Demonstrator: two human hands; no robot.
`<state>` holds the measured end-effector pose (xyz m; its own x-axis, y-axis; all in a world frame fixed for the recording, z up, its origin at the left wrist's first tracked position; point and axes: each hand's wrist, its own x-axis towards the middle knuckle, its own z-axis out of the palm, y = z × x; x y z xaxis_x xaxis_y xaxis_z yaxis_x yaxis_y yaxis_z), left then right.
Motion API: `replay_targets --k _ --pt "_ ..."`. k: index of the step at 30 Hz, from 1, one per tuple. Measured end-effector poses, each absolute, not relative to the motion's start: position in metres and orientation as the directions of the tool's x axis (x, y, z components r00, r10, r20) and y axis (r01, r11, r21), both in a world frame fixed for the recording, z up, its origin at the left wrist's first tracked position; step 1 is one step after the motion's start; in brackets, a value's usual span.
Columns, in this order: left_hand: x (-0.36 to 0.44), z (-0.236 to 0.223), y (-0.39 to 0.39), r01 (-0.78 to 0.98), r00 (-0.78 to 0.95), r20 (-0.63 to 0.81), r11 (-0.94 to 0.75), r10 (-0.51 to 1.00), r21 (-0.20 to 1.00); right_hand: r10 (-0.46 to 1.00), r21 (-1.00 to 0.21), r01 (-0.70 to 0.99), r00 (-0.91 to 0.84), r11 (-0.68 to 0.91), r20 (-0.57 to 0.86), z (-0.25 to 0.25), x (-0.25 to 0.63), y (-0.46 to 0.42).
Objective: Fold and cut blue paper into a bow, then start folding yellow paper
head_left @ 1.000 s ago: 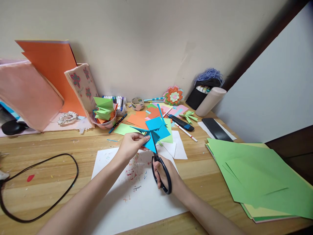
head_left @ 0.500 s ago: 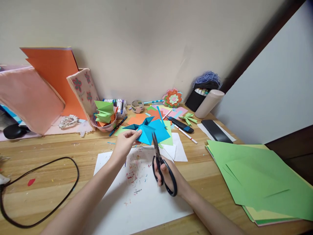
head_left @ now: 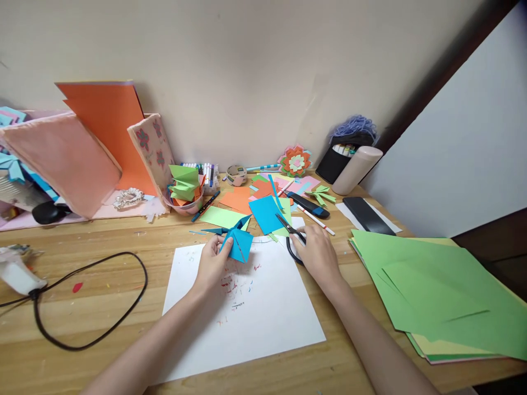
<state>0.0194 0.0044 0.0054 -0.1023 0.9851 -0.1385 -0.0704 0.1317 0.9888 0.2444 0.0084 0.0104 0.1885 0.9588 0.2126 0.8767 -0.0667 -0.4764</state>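
My left hand (head_left: 214,262) pinches a folded piece of blue paper (head_left: 239,244) between thumb and fingers, above the far part of a white sheet (head_left: 247,312). Pointed flaps stick out from the folded piece's far side, and a slit or gap shows in its near face. My right hand (head_left: 316,249) is closed on black-handled scissors (head_left: 297,237) at the sheet's far right corner. Their blades point left and away, over the edge of a flat blue square (head_left: 265,215). Part of the handles is hidden by my fingers.
Behind lie orange paper scraps (head_left: 236,198), a box cutter (head_left: 308,205) and a tape roll (head_left: 236,175). A paper-filled cup (head_left: 185,204) stands left of them. Green sheets (head_left: 436,291) and a black phone (head_left: 368,215) are at right. A black cable (head_left: 144,285) loops at left.
The scissors have moved right and down onto the papers, away from the folded blue paper. My left hand has drawn that piece nearer, uncovering the flat blue square. The view has shifted slightly.
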Motion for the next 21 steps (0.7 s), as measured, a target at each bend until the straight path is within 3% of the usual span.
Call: replay_targets --k 2,4,6,8,12,15,18,21 --pt "0.022 0.004 -0.006 -0.078 -0.134 -0.138 0.128 0.981 0.989 0.979 -0.748 0.661 0.100 0.067 0.176 0.010 0.228 0.003" --pt "0.027 0.003 -0.014 -0.080 -0.153 -0.146 0.135 0.977 0.988 0.997 -0.957 0.290 -0.073 -0.001 -0.023 0.008 0.211 -0.002" --pt "0.034 0.001 -0.022 -0.098 -0.138 -0.163 0.150 0.977 0.984 0.978 -0.988 0.056 -0.147 -0.142 -0.149 0.004 0.197 -0.005" --pt "0.040 -0.001 -0.027 -0.134 -0.100 -0.177 0.163 0.979 0.977 0.977 -0.982 -0.051 -0.123 -0.182 -0.174 0.000 0.189 -0.006" --pt "0.045 -0.004 -0.033 -0.198 -0.054 -0.207 0.193 0.977 0.961 0.992 -0.992 -0.039 -0.040 -0.122 -0.120 -0.001 0.187 -0.007" --pt "0.043 -0.002 -0.035 -0.204 -0.081 -0.218 0.198 0.972 0.959 1.000 -0.999 0.040 -0.002 0.001 0.001 0.002 0.191 -0.007" --pt "0.039 -0.001 -0.035 -0.213 -0.057 -0.198 0.182 0.979 0.960 0.993 -0.990 0.094 -0.062 0.106 0.100 0.004 0.192 -0.008" --pt "0.037 -0.001 -0.035 -0.191 -0.050 -0.179 0.167 0.983 0.967 0.989 -0.994 0.073 -0.132 0.084 0.074 0.005 0.192 -0.009"
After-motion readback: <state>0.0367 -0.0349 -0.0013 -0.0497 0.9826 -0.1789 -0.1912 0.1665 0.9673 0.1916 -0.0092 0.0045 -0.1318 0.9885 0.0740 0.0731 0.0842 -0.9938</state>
